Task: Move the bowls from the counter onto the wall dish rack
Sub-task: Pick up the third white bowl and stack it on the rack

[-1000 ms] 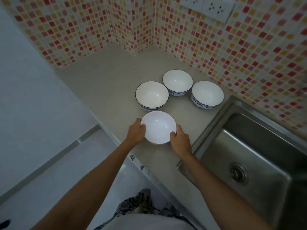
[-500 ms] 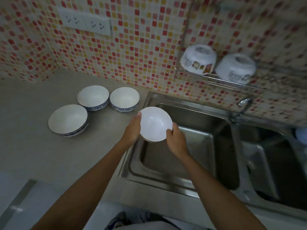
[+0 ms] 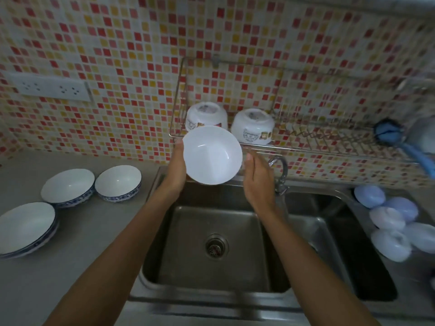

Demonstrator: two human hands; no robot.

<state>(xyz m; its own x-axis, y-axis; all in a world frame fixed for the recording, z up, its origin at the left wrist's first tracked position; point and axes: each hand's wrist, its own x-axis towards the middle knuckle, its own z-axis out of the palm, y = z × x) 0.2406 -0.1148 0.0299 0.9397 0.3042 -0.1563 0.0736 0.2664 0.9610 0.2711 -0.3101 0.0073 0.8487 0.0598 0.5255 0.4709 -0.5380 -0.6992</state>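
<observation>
Now plain white bowl (image 3: 212,154), glossy, tilted.

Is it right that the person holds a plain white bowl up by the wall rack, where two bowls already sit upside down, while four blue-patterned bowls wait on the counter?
Not quite: the head view shows three blue-patterned bowls on the counter, not four. The rest holds: the white bowl is raised at the wall rack, where two upside-down bowls sit.

Home kitchen: steel sink (image 3: 211,231), tiled wall (image 3: 141,55).
</observation>
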